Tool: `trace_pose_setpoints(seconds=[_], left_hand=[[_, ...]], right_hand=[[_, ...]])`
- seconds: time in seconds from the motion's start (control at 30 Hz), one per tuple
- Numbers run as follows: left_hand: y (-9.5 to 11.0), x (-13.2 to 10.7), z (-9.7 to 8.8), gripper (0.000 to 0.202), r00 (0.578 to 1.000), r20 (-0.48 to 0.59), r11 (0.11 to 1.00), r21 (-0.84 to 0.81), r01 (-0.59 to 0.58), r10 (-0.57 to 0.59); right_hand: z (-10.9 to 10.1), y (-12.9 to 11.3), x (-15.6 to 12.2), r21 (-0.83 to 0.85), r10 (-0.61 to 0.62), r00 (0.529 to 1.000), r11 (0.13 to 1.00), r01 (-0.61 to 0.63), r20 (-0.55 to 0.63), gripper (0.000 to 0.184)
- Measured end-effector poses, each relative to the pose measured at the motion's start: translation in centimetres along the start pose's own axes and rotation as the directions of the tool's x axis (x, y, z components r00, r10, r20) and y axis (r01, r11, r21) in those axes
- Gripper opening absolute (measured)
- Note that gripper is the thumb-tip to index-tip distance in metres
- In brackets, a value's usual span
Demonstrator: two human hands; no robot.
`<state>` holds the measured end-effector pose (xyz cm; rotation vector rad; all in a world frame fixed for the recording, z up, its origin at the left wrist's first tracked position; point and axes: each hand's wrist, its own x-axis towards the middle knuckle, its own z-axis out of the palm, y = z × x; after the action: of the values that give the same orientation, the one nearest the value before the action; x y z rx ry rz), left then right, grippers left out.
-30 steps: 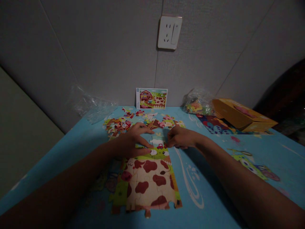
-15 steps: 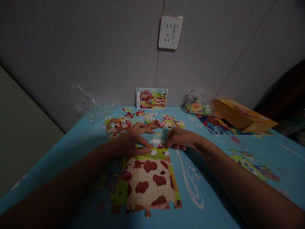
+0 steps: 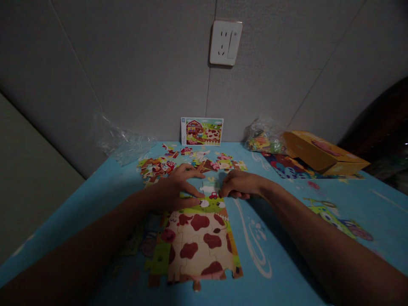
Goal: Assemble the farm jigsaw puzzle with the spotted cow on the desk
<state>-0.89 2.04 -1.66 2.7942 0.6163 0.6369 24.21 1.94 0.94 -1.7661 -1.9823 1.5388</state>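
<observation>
A partly built jigsaw (image 3: 197, 242) showing a brown-spotted cow lies on the blue table (image 3: 95, 195). My left hand (image 3: 174, 189) lies flat on the jigsaw's upper left edge, fingers stretched toward a small piece with a white cloud (image 3: 208, 188). My right hand (image 3: 239, 185) sits at the upper right edge with its fingers curled, fingertips pressing beside the red tractor piece (image 3: 214, 196). Whether those fingers hold a piece is hidden. Loose pieces (image 3: 159, 166) are scattered just beyond both hands.
A reference picture card (image 3: 202, 131) leans on the wall under a white socket (image 3: 225, 42). Crumpled clear plastic (image 3: 123, 142) lies far left. A clear bag of pieces (image 3: 264, 140) and a yellow box (image 3: 321, 154) sit far right. Cartoon prints cover the tablecloth.
Almost nothing has moved. My right hand has crept slightly left toward the tractor piece, and the view has shifted a little.
</observation>
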Motion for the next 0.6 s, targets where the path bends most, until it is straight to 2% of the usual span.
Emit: trace_pose_setpoints(seconds=[0.33, 0.6], left_hand=[[0.2, 0.1, -0.3, 0.018, 1.0, 0.017, 1.0, -0.011, 0.0, 0.0], [0.4, 0.2, -0.6, 0.018, 1.0, 0.021, 1.0, 0.004, -0.005, 0.005]], right_hand=[[0.7, -1.8, -0.6, -0.03, 0.088, 0.994, 0.995, -0.09, -0.07, 0.031], [0.1, -1.5, -0.7, -0.065, 0.114, 0.99, 0.991, -0.12, -0.088, 0.03]])
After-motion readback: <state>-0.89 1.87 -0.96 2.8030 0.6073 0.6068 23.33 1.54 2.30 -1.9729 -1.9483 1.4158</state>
